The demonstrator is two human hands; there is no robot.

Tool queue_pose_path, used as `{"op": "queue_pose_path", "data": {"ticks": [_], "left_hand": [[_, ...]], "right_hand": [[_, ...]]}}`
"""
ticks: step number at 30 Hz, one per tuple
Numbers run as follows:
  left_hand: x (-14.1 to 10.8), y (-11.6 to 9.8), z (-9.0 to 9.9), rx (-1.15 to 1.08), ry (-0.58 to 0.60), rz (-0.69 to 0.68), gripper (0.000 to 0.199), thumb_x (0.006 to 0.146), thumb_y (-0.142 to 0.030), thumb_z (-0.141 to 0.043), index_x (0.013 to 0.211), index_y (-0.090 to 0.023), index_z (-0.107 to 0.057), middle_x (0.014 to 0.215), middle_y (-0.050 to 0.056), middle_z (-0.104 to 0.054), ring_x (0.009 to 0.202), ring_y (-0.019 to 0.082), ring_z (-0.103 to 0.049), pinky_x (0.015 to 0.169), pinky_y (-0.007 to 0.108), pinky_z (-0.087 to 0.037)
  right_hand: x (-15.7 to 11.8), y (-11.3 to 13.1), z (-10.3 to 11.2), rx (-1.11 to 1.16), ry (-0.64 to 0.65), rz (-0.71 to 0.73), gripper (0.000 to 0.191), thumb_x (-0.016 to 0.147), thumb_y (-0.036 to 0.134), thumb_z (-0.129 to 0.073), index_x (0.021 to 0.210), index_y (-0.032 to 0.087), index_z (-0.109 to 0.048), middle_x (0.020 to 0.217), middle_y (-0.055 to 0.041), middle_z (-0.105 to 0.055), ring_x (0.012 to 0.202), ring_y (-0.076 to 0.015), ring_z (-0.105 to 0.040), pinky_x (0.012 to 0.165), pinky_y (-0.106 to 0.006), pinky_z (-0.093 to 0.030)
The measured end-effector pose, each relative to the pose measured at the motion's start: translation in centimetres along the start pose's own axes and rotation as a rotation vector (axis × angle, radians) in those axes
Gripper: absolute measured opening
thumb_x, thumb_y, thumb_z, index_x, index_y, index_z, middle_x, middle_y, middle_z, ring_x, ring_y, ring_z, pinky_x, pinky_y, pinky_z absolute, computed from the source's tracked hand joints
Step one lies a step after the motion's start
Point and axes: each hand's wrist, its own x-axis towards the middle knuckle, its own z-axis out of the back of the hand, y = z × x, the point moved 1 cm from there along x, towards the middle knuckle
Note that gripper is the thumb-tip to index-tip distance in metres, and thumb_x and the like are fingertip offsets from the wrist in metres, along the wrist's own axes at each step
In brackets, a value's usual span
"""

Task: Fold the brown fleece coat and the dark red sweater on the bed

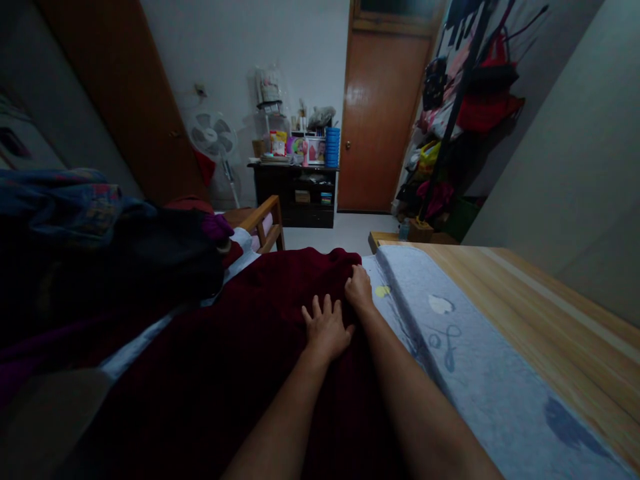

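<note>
A large dark red cloth, possibly a garment, lies spread over the bed in front of me. My left hand rests palm down on it with the fingers spread. Just to the right and a little farther off, my right hand has its fingers curled at the cloth's right edge, seemingly pinching it. Beside that edge runs the light blue printed sheet, with a raised fold along it. The near part of the cloth is too dark to make out.
Dark clothes and a denim piece are piled on the left. A bare wooden board borders the sheet on the right. Beyond the bed are a wooden chair, a white fan, a black cabinet and hanging bags.
</note>
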Motion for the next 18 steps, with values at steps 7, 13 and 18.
{"op": "queue_pose_path", "data": {"ticks": [7,13,18], "left_hand": [[0.9,1.4,1.5,-0.088,-0.048,0.024,0.043,0.092,-0.047,-0.045,0.122,-0.023,-0.062,0.145,0.011,-0.05,0.134,0.036,-0.038,0.104,0.057,-0.034],[1.8,2.8,2.2,-0.219,-0.081,0.117,0.03,0.096,-0.029,-0.038,0.108,-0.027,-0.065,0.124,0.004,-0.065,0.115,0.024,-0.054,0.094,0.041,-0.043],[1.6,2.5,1.9,-0.148,-0.091,0.093,0.023,0.092,-0.027,-0.046,0.107,-0.026,-0.064,0.123,0.004,-0.065,0.113,0.027,-0.054,0.092,0.044,-0.043]], "right_hand": [[1.5,-0.9,-1.9,0.059,0.029,-0.058,0.057,0.075,0.003,-0.034,0.125,0.01,-0.062,0.124,-0.014,-0.064,0.118,-0.0222,-0.057,0.102,-0.034,-0.043],[-0.8,-1.8,-2.5,0.017,0.016,0.056,0.064,0.076,0.0,-0.033,0.135,0.011,-0.053,0.142,-0.0122,-0.051,0.134,-0.0197,-0.043,0.112,-0.035,-0.033],[-1.3,-1.4,-2.0,-0.095,0.138,0.079,0.062,0.081,0.005,-0.037,0.143,0.01,-0.043,0.15,-0.0162,-0.041,0.138,-0.0243,-0.037,0.112,-0.037,-0.032]]}}
